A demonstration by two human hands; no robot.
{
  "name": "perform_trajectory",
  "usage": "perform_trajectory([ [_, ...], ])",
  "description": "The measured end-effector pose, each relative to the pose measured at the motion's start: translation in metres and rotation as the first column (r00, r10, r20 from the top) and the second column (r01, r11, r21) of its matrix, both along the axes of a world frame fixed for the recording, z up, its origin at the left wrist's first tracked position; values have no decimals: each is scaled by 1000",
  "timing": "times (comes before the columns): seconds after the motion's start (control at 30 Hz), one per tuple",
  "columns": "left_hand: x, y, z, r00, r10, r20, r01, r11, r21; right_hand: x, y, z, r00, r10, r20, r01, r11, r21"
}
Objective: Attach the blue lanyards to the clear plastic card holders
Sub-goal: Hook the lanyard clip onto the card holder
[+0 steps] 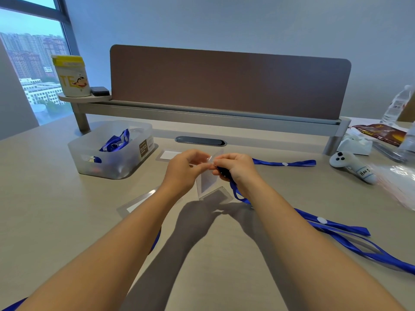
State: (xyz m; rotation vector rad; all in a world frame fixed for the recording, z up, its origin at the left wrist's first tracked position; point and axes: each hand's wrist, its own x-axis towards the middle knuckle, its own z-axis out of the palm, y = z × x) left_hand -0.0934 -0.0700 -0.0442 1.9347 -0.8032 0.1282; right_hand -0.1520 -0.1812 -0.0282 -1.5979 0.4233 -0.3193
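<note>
Above the desk [67, 198], the left hand [184, 169] pinches a clear holder [207, 180] by its top edge; the right hand [238, 167], touching it, grips a blue lanyard [238, 194] trailing right across the desk.

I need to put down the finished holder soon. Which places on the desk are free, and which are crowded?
Free: the near-left desk, in front of the storage bin and left of the left hand; also the strip between the right hand and the white controller. Crowded: the near-right side, covered by blue lanyards, and under the hands, where card holders lie.
</note>
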Motion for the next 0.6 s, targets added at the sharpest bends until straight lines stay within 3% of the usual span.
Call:
perform_trajectory([
  [0.17,-1,-3,2,998,40,-46,-44,995,-89,1,2,1,999,34,18,-33,998,-46],
  [0.6,2,-5,5,996,67,-55,-70,995,-64,1,4,0,996,85,31,-78,979,-190],
])
